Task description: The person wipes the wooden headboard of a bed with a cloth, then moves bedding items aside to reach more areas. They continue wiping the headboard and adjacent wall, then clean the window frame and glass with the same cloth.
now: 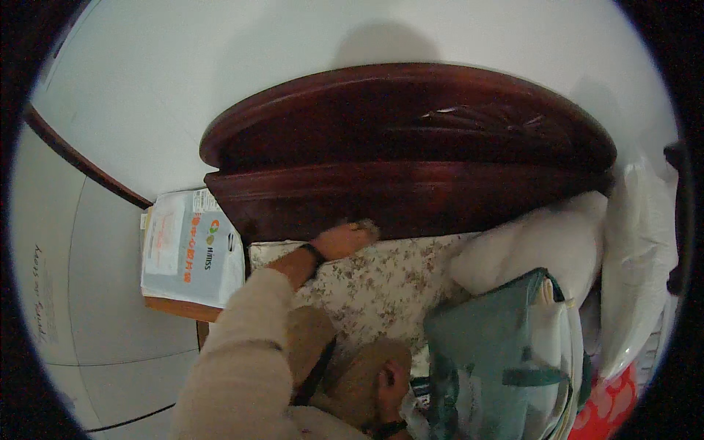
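Observation:
My left hand (347,239), blurred and with a black band at its wrist, is at the foot of the dark wooden headboard (412,203), over the upper edge of a floral-patterned sheet (374,291). Its fingertips are too unclear to show whether anything is held. Lower down, my right hand (392,382) is close against my knee, left of a grey-green fabric bag (478,341). Its fingers look curled, but the picture is dark and does not show whether they hold something. A dark band also circles this wrist.
A printed white and grey plastic bag (214,264) lies on a wooden bedside stand (181,308) at left. A pale pillow (539,247) sits right of the sheet, beside a large white plastic-wrapped bundle (638,264). Red patterned fabric (610,401) shows at lower right.

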Demonstrator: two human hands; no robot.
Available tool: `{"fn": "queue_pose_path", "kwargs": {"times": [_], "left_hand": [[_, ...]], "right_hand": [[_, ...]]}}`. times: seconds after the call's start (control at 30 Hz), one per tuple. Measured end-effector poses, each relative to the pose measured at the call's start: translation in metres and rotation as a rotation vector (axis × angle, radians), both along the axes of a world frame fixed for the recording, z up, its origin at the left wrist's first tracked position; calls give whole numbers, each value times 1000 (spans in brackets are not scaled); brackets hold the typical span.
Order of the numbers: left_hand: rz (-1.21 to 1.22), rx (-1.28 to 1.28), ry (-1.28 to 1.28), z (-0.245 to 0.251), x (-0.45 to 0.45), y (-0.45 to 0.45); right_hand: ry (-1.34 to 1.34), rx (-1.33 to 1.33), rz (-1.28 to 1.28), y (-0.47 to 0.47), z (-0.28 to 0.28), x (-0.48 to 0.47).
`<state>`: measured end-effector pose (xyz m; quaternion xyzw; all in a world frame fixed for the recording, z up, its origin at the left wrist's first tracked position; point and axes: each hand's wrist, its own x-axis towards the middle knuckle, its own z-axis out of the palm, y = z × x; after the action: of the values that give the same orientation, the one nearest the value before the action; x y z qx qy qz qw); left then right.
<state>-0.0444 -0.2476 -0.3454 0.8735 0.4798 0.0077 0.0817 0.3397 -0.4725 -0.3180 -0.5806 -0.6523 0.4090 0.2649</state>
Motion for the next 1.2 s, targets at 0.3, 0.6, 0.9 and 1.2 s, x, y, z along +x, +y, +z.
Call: {"fn": "queue_pose_path", "kwargs": {"times": [0.3,0.6,0.9,1.2], "left_hand": [[392,82,408,92,-129,-160],[-167,609,-228,87,76,53],[125,126,-102,65,50,60],[515,-46,317,83,-113,-142]], "right_hand": [[70,-324,-83,2,35,-5],[-70,-94,-28,2,1,-3],[-78,-94,-2,-3,4,0],[30,-24,-2,-8,-12,5]]}}
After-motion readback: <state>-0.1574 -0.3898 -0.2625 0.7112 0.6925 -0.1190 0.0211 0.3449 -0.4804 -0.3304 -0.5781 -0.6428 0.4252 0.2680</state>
